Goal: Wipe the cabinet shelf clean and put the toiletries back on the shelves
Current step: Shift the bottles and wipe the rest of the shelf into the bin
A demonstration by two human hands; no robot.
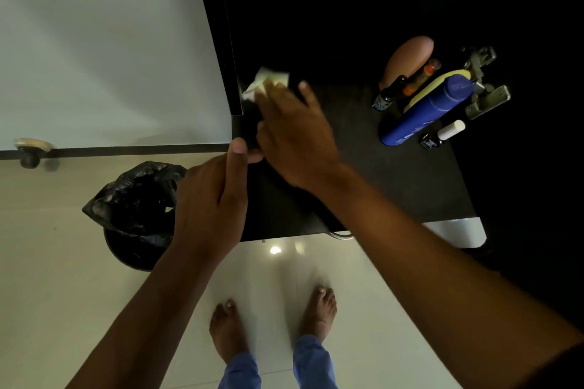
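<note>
My right hand (292, 136) presses a pale cloth (268, 80) onto the dark cabinet shelf (363, 167) at its far left corner; the cloth sticks out past my fingertips and looks blurred. My left hand (215, 196) grips the shelf's front left corner, thumb on top. At the shelf's right side stand the toiletries: a blue bottle (426, 110), a tan rounded bottle (407, 57), a small dark bottle (387, 95), an orange tube (420, 77), a yellow item (442, 79) and a small white-capped bottle (442, 134).
A black bin with a bag liner (136, 211) stands on the pale floor left of the cabinet. A metal door hinge (483, 85) sits behind the toiletries. White wall (110, 57) to the left. My bare feet (271, 325) are below the shelf.
</note>
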